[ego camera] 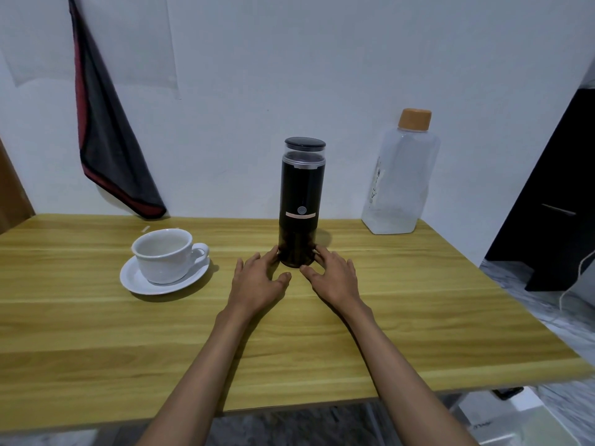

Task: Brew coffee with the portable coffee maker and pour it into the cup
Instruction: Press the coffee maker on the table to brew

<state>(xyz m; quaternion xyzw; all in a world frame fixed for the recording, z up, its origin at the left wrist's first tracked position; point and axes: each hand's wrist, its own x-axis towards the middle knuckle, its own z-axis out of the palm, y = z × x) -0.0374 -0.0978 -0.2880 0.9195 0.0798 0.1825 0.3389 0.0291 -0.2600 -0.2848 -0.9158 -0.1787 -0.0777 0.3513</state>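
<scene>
head view: the coffee maker (302, 204) stands upright on the table (402, 333), lid on. the left grip (257, 280) and right grip (335, 278) flank its base, fingers loose and spread, tips touching it but not wrapped round, probably to steady it. the cup (162, 255) sits on its saucer (167, 284) left of the coffee maker, handy for pouring. a water bottle (401, 181) stands behind, to the right.

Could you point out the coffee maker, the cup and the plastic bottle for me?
coffee maker (302, 188), head view, on its black middle body.
cup (161, 265), head view, on its white outer wall.
plastic bottle (401, 175), head view, on its clear side.
</scene>
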